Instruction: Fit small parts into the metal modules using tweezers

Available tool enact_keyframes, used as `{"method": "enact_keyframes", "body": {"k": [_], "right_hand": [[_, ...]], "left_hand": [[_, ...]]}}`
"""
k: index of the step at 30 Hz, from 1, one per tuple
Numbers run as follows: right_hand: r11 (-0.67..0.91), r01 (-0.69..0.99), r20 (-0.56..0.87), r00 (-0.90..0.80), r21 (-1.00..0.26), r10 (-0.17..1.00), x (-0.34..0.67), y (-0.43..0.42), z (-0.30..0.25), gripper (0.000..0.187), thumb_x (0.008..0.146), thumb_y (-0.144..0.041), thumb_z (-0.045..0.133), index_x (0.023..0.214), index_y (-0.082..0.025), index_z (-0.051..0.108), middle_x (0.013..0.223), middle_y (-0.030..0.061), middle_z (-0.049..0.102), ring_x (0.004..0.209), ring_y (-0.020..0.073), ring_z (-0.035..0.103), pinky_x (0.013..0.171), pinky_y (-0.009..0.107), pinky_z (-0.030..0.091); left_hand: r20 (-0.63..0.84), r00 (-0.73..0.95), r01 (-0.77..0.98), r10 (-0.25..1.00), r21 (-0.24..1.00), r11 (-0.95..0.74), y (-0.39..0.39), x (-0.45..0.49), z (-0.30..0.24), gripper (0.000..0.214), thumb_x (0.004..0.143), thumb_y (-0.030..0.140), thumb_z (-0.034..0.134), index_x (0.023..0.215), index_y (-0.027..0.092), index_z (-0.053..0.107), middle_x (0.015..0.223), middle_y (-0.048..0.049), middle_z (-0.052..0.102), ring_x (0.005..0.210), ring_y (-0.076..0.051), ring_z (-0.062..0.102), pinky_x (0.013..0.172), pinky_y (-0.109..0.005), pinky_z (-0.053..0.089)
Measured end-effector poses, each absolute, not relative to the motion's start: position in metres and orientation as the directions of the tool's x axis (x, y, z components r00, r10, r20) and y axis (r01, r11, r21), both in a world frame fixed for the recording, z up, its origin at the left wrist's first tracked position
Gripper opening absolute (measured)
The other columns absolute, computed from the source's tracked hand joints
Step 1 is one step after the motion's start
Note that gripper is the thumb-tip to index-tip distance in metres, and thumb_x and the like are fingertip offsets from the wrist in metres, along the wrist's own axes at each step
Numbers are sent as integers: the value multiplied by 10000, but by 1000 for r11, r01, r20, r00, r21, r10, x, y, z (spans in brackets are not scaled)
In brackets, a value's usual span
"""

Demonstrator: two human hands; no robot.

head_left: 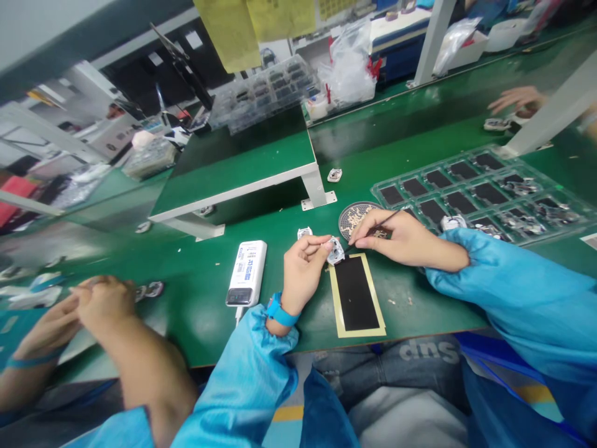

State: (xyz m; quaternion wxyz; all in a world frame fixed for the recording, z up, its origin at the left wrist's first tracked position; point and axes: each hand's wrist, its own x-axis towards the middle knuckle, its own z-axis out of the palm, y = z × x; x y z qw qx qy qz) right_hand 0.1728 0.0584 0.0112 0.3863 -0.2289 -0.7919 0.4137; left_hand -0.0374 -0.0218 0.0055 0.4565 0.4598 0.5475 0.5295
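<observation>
My left hand (303, 264) is closed in a pinch on a small silver-and-white part (335, 252), held just above the top end of a black mat with a yellow border (357, 297). My right hand (401, 238) grips a thin dark tool (379, 224) like tweezers, its tip meeting the small part. Behind the hands lies a round dish of tiny pieces (357, 218). Both arms wear blue sleeves, and a blue band circles my left wrist.
A white power bank (247, 272) lies left of my hand. A clear tray with black pockets and several parts (480, 186) sits at right. A raised green shelf (237, 168) stands behind. Another person's hands (97, 305) work at left; a further hand (520, 99) shows far right.
</observation>
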Motion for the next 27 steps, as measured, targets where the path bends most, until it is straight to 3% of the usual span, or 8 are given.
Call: {"method": "enact_keyframes", "body": {"k": [6,9,14,16,19,22,24,27], "right_hand": [[382,-22,280,-718,-924,637,181,72,14,188,879,-354,724,895,-170,687,975,67,750,930,182,717,854,341,596],[266,-85,241,-734,-960,635,185,76,22,266,930,-429,653,909,-163,656,977,75,751,870,167,723,787,321,606],[276,-145,312,-484,-950,818,214,95,47,413,962,-572,544,810,-188,561,770,43,722,694,156,688,665,307,575],[390,17,373,-256,-921,892,240,101,56,410,949,-585,551,827,-194,577,663,-4,646,583,132,607,573,278,511],[408,531,439,-74,-743,895,285,98,62,342,885,-514,660,818,-179,680,637,-15,593,561,114,513,538,262,402],[294,780,163,-244,-552,956,326,83,55,243,851,-434,676,875,-202,745,618,-20,623,527,111,507,523,262,358],[227,869,29,-238,-440,971,347,71,45,201,845,-398,653,891,-232,757,655,-10,675,553,124,554,539,263,357],[138,944,-60,-163,-299,985,366,56,31,216,838,-428,642,910,-264,762,734,13,727,653,172,635,570,275,367]], "left_hand": [[-8,-124,60,992,998,15,-20,-40,1,268,845,371,755,987,153,691,988,-111,784,696,-138,689,506,-204,464],[7,-147,95,989,995,7,-18,-44,0,281,861,376,734,1025,156,673,1022,-111,774,665,-118,660,467,-187,429],[-22,-112,43,993,999,27,-13,-51,0,461,832,320,762,1244,192,600,1168,-120,739,781,-147,709,498,-175,456],[-46,-105,32,993,998,50,-11,-52,-1,617,797,308,794,1356,207,553,1171,-117,734,828,-168,729,539,-184,494],[-62,-98,49,993,997,67,-10,-52,-4,675,771,336,813,1383,205,559,1100,-91,738,849,-191,739,634,-230,554],[-90,-58,129,994,987,97,-9,-53,-8,504,775,386,805,1207,161,672,943,-64,746,666,-137,683,629,-244,546],[-100,-49,184,994,977,107,-9,-54,-9,427,781,415,797,1097,143,701,856,-49,737,553,-96,603,562,-225,503],[-96,-49,237,994,966,105,-7,-56,-8,463,799,442,779,1149,151,696,785,-24,712,502,-66,524,502,-194,432]]}}
